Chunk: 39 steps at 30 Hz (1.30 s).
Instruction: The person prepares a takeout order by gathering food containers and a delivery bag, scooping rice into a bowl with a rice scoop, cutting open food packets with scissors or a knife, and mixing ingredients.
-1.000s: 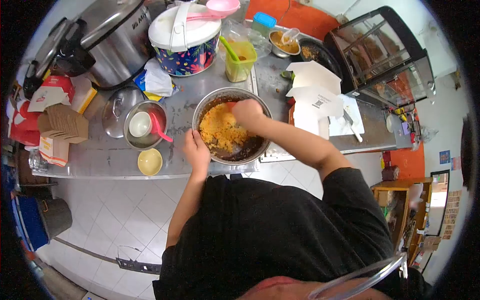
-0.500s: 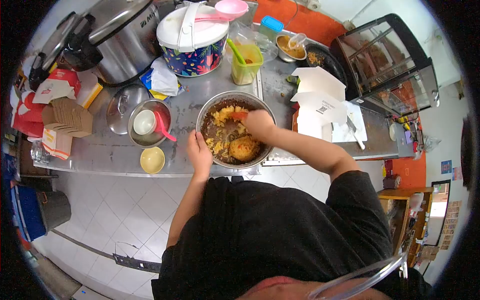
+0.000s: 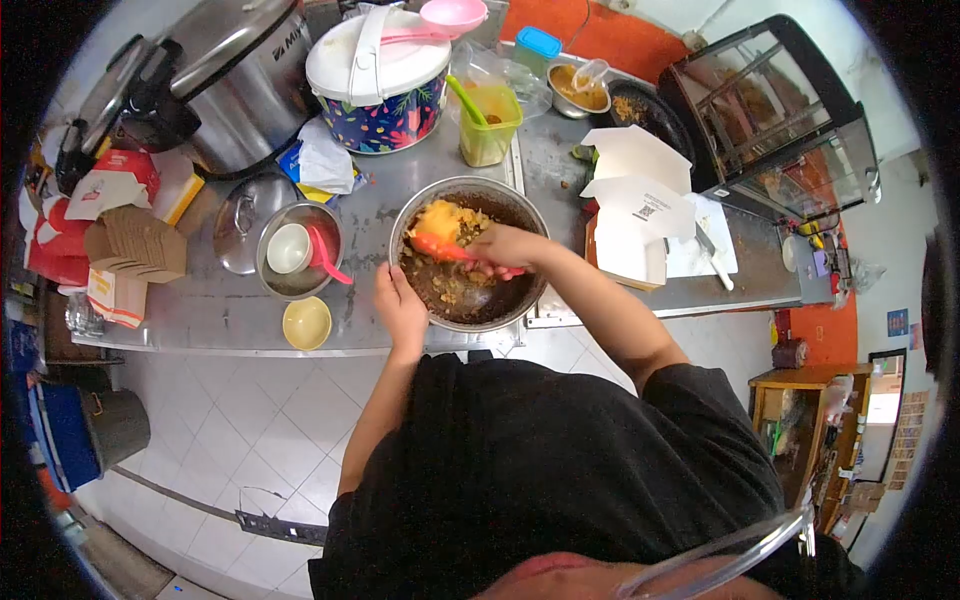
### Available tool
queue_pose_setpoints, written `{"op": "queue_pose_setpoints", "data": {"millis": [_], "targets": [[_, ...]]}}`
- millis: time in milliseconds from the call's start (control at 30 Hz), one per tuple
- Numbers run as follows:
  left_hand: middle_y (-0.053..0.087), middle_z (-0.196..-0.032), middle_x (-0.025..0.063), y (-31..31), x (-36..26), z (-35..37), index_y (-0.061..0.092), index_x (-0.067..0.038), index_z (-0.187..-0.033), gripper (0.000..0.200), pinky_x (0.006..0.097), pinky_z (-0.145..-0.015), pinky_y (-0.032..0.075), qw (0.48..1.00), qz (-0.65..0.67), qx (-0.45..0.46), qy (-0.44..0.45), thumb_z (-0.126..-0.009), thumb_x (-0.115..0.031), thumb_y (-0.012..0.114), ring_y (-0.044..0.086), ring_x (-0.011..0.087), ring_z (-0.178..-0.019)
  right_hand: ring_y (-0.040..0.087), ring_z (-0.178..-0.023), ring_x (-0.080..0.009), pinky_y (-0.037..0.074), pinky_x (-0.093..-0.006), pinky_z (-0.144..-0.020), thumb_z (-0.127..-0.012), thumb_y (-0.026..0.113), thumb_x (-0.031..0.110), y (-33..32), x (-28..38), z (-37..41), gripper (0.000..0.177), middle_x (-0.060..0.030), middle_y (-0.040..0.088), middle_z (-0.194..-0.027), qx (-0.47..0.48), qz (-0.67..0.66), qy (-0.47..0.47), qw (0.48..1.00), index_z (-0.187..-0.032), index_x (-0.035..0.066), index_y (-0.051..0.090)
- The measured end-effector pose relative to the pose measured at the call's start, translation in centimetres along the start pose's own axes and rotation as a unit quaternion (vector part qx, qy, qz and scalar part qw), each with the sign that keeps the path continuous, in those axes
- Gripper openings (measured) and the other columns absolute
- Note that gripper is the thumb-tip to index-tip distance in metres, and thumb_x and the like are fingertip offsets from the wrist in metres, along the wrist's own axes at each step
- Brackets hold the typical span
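A deep metal bowl (image 3: 541, 215) sits on the counter in front of me, with brown seasoning smeared over its inside. My left hand (image 3: 401, 303) grips its left rim, thumb on the outside. Inside the bowl, my right hand (image 3: 503, 250) is wrapped round the handle of an orange-red spoon (image 3: 437, 247). The spoon's head lies against a clump of yellow-orange food (image 3: 441, 218), perhaps rice, at the upper left of the bowl. Darker crumbs are scattered across the bottom.
An open white food box (image 3: 640, 240) and a knife (image 3: 713, 258) are on the right. To the left are a smaller metal bowl (image 3: 335, 240) and a yellow bowl (image 3: 307, 323). Behind stand a flowered tub (image 3: 385, 120), a green container (image 3: 490, 135) and a large cooker (image 3: 245, 90).
My right hand has moved slightly down with the spoon, whose head now shows at the left. The food has shifted from the bowl's lower right to its upper left.
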<state>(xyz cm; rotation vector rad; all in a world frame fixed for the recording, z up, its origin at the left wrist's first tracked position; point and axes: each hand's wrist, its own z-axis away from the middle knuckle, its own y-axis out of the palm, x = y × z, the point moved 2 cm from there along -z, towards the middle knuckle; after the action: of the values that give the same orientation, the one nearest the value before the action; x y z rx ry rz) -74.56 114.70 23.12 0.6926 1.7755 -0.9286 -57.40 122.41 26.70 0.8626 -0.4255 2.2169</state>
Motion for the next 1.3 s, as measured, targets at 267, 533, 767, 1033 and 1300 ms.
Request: {"op": "queue_pose_setpoints", "data": {"millis": [267,533,767,1033,1300], "targets": [[0.054,-0.078,0.0180,0.2,0.3,-0.1,0.051,0.002,-0.092,0.022,0.0361,-0.065,0.039,0.999,0.009,0.030,-0.009,-0.088,-0.016,0.038,0.052,0.0326,-0.071,0.063,-0.072,-0.0262,0.050,-0.0381,-0.061,-0.074,0.047,0.012,4.0,-0.7,-2.2,0.019,-0.0141,0.063,-0.078,-0.221,0.602,-0.066,0.765,-0.077,0.005,0.064],[0.055,-0.084,0.0204,0.0,0.1,0.0,0.051,0.003,-0.094,0.025,0.0380,-0.068,0.040,0.999,0.021,0.015,-0.021,-0.089,-0.018,0.039,0.053,0.0341,-0.077,0.063,-0.076,-0.0209,0.050,-0.0286,-0.059,-0.074,0.054,0.014,-0.4,2.7,1.4,0.015,-0.0081,0.064,-0.084,-0.296,0.674,0.051,0.675,-0.082,0.009,0.066],[0.055,-0.086,0.0213,0.7,2.1,0.0,0.050,0.006,-0.095,0.028,0.0378,-0.073,0.040,1.000,-0.002,0.005,-0.019,-0.089,-0.019,0.039,0.052,0.0350,-0.079,0.062,-0.070,-0.0297,0.050,-0.0384,-0.063,-0.074,0.052,0.018,6.6,1.6,0.8,0.021,-0.0179,0.062,-0.076,-0.179,0.609,-0.136,0.761,-0.074,0.000,0.063],[0.046,-0.104,0.0178,0.3,0.9,-0.1,0.045,0.002,-0.104,0.025,0.0396,-0.087,0.029,0.994,-0.046,-0.041,0.085,-0.086,-0.015,0.044,0.040,0.0318,-0.101,0.057,-0.060,-0.0353,0.045,-0.0412,-0.059,-0.078,0.052,0.025,1.8,-2.2,3.4,0.031,-0.0195,0.059,-0.066,-0.064,0.476,-0.162,0.862,-0.072,-0.004,0.060],[0.021,-0.125,0.0206,-8.7,4.1,1.8,0.020,0.004,-0.122,0.084,0.0464,-0.098,0.017,0.935,-0.180,-0.197,0.236,-0.065,-0.027,0.073,0.024,0.0369,-0.117,0.042,-0.043,-0.0113,0.033,-0.0278,-0.038,-0.078,0.053,0.021,-1.7,-1.3,7.7,0.024,-0.0057,0.049,-0.052,-0.055,0.185,-0.070,0.979,-0.086,0.002,0.065]]}}
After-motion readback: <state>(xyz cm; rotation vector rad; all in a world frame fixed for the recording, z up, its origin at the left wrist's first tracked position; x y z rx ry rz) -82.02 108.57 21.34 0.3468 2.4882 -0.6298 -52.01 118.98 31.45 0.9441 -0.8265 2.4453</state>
